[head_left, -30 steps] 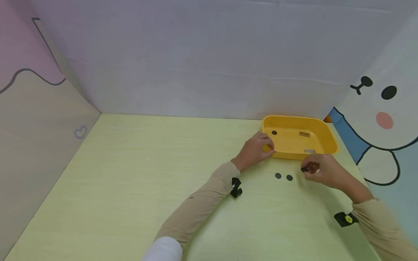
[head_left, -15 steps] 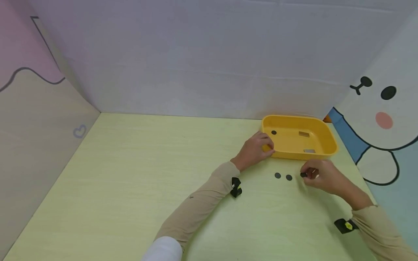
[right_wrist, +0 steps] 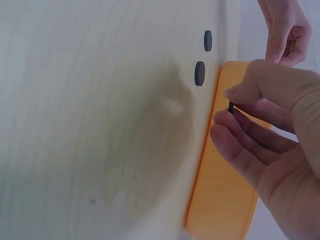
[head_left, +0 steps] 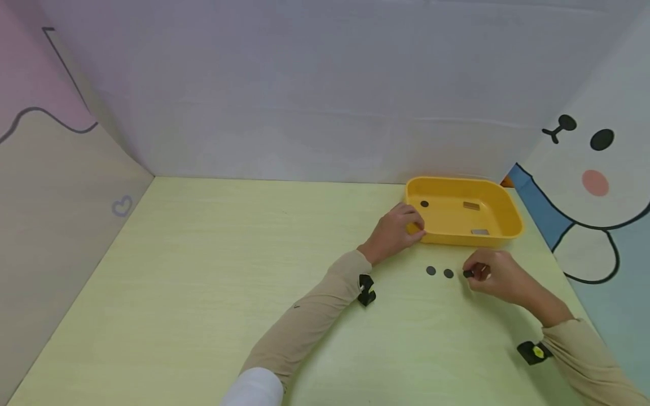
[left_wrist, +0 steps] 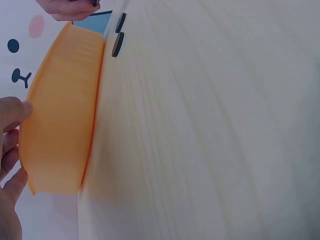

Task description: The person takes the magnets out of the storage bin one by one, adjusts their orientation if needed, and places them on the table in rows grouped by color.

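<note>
A shallow yellow plastic tray (head_left: 472,241) stands at the back right of the table. Its near left corner is held at the rim by my left hand (head_left: 392,232). Between thumb and fingertips my right hand (head_left: 500,276) pinches a small black disc (right_wrist: 231,107), edge-on in the right wrist view, in front of the tray and above the tabletop. Two similar dark discs, one (head_left: 430,270) on the left and another (head_left: 448,273) on the right, lie side by side on the table just left of that hand.
Inside the tray are a dark disc (head_left: 424,203), a brownish rectangular piece (head_left: 471,206) and a greyish rectangular piece (head_left: 479,232). A pale wall sheet (head_left: 315,101) rises behind the table (head_left: 228,254), and a cartoon-printed sheet (head_left: 574,186) stands at the right.
My right hand has come down and nearer, away from the tray's front rim, still pinching the disc. My left hand keeps its hold on the tray, which has not moved.
</note>
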A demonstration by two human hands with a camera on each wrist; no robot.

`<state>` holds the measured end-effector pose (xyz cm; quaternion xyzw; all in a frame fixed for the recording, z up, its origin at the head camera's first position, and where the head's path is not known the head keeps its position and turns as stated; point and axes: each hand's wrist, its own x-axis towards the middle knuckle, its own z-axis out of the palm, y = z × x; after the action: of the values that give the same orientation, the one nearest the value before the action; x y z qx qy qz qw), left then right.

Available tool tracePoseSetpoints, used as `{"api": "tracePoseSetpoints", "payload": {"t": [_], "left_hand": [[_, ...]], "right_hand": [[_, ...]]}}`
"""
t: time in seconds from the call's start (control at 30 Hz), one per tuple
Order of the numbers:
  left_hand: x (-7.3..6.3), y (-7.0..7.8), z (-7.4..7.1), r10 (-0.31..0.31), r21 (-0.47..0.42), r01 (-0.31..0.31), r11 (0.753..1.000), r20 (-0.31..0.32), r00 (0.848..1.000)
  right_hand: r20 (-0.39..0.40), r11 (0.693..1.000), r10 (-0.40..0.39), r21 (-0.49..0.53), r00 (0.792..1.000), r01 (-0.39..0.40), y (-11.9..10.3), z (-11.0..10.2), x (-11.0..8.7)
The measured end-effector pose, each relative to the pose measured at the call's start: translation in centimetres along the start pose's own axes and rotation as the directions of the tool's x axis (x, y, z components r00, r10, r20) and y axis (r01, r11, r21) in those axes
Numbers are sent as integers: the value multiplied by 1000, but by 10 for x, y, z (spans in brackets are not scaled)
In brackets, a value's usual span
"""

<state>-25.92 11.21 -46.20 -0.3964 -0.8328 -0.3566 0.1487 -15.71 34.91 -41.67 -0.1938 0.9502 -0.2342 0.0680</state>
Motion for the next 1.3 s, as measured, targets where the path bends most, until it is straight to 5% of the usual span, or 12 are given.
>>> {"api": "tracePoseSetpoints", "payload": {"t": [1.3], "left_hand": [[0, 2, -1, -24, -1, 24, 1000, 9, 1000]], "right_hand": [[13, 995, 15, -97, 1000, -13, 12, 12, 3]]}}
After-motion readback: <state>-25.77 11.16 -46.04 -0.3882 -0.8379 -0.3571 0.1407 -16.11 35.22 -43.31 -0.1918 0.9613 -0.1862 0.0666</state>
